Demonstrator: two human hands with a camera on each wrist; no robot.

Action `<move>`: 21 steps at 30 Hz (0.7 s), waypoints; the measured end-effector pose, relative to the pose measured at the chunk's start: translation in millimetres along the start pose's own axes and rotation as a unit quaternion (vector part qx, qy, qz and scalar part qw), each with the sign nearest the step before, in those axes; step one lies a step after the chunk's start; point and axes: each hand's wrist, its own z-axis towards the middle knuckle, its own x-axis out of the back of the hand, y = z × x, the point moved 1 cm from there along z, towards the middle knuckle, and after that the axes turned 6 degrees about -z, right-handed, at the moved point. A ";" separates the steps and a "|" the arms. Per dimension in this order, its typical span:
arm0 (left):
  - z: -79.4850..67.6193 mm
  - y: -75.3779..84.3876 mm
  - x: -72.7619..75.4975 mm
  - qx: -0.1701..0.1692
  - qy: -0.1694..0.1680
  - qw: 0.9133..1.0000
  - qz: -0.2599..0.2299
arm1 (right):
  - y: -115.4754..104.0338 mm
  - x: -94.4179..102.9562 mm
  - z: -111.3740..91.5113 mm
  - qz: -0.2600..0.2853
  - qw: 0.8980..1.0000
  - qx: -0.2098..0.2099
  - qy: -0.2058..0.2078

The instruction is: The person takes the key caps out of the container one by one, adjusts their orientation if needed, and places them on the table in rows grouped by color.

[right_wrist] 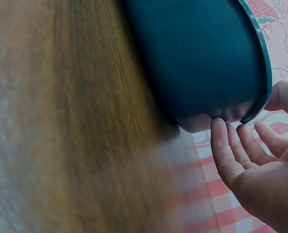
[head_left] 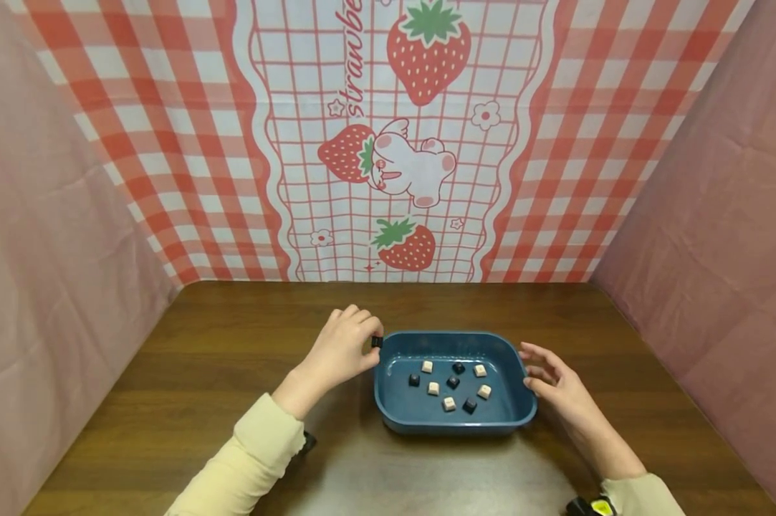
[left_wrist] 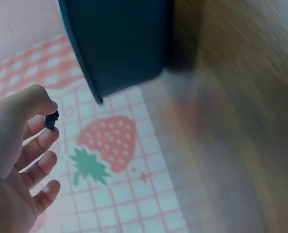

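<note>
A blue rectangular tray stands on the wooden table, with several white keycaps and several black keycaps scattered over its floor. My left hand is at the tray's left rim, pinching one black keycap between thumb and index finger. The other left fingers curl loosely below it in the left wrist view. On the opposite side, my right hand has its relaxed fingertips right at the tray's outer wall. Its thumb reaches the rim in the right wrist view.
The brown wooden table carries the tray. A red checked cloth with strawberries hangs behind it, and pink cloth closes off both sides. Each wrist wears a dark strapped device.
</note>
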 end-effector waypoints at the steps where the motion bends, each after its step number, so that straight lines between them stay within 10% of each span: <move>1: -0.4 -4.6 -0.8 0.002 0.007 1.000 -0.002 | -0.4 -0.1 -0.3 0.000 1.000 -0.009 -0.002; 9: -1.7 -36.7 -13.3 0.054 0.008 0.999 0.005 | 0.3 1.6 -2.1 -0.014 0.997 -0.078 -0.021; 21: 10.5 -70.6 -40.3 0.102 -0.068 0.992 0.023 | -0.7 0.0 -1.6 -0.013 0.997 -0.069 -0.023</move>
